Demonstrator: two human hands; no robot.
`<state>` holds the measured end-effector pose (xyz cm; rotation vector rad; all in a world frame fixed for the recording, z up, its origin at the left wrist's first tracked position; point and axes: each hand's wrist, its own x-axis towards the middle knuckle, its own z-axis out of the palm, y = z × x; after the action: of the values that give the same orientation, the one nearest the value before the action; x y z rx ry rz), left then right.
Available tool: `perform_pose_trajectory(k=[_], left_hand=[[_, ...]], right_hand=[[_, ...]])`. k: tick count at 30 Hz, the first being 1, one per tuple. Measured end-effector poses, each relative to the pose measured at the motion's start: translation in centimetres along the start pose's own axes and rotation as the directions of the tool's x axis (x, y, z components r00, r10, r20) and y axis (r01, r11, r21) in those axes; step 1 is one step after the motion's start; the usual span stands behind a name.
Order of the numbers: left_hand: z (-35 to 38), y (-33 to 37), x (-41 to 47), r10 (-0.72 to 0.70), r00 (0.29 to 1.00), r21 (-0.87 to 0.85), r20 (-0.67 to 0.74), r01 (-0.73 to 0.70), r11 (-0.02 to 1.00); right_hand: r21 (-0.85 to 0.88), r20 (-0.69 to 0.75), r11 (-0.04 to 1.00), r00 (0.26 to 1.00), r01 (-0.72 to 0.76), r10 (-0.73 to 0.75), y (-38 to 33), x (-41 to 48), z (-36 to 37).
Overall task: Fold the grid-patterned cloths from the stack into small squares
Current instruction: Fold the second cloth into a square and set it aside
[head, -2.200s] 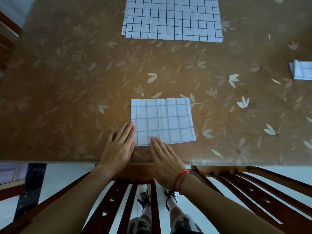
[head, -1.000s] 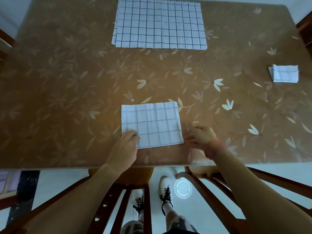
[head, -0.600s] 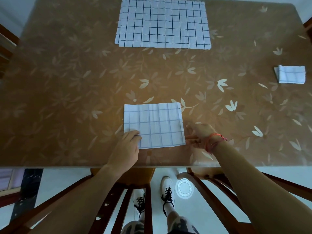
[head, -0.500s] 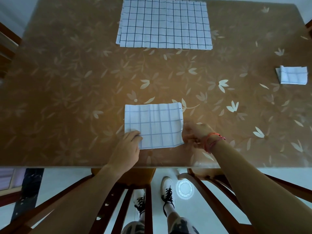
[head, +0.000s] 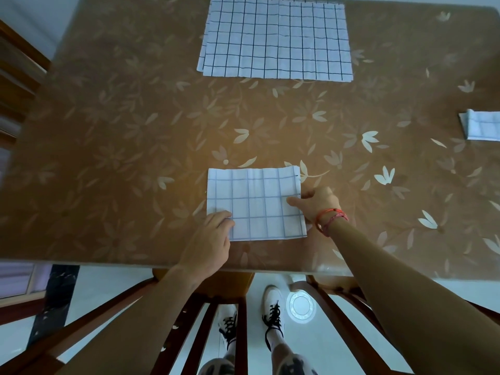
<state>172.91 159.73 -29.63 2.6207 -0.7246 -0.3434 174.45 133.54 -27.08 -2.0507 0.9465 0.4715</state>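
A half-folded white grid cloth (head: 257, 201) lies flat near the table's front edge. My left hand (head: 209, 239) rests with its fingertips pressing the cloth's lower left corner. My right hand (head: 315, 203) pinches the cloth's right edge at mid-height, thumb on top of the fabric. The stack of unfolded grid cloths (head: 276, 39) sits at the far middle of the table. A small folded cloth (head: 481, 125) lies at the right edge of the view.
The brown table top (head: 135, 131) has a pale flower pattern under glass. Its front edge runs just below my hands. Wooden chair rails (head: 238, 320) and my shoes show beneath the glass.
My right hand moved from the cloth's lower right corner up its right edge and took hold of it. My left hand stayed on the lower left corner.
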Motion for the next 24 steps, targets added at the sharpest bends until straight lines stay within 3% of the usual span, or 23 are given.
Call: perform_pose_trajectory(k=[4,9,11,15,19,24], left_hand=[[0.1,-0.1,-0.1,0.012,1.0,-0.001,0.0,-0.012,1.0],[0.0,1.2,-0.3,0.046,0.999,0.016,-0.011,-0.046,0.999],[0.2,2.2,-0.1,0.071,0.997,0.028,-0.011,-0.07,0.997],[0.9,4.0,0.1,0.087,0.996,0.073,0.011,-0.088,0.993],[1.7,5.4,0.6,0.08,0.997,0.09,-0.015,-0.079,0.993],[2.1,5.4,0.6,0.034,0.994,0.159,-0.099,-0.017,0.987]], right_hand=[[0.064,-0.041,0.997,0.999,0.038,-0.036,-0.2,0.2,0.2],[0.298,-0.032,0.954,0.998,-0.041,0.052,1.3,-0.9,-0.3],[0.423,-0.027,0.903,0.995,-0.08,0.101,1.9,-2.0,-0.5],[0.694,0.024,0.702,0.98,-0.16,0.2,3.0,-3.9,-0.3],[0.831,0.197,0.473,0.95,-0.293,0.243,3.3,-5.5,0.4],[0.764,0.47,0.437,0.873,-0.475,0.128,3.4,-8.2,1.3]])
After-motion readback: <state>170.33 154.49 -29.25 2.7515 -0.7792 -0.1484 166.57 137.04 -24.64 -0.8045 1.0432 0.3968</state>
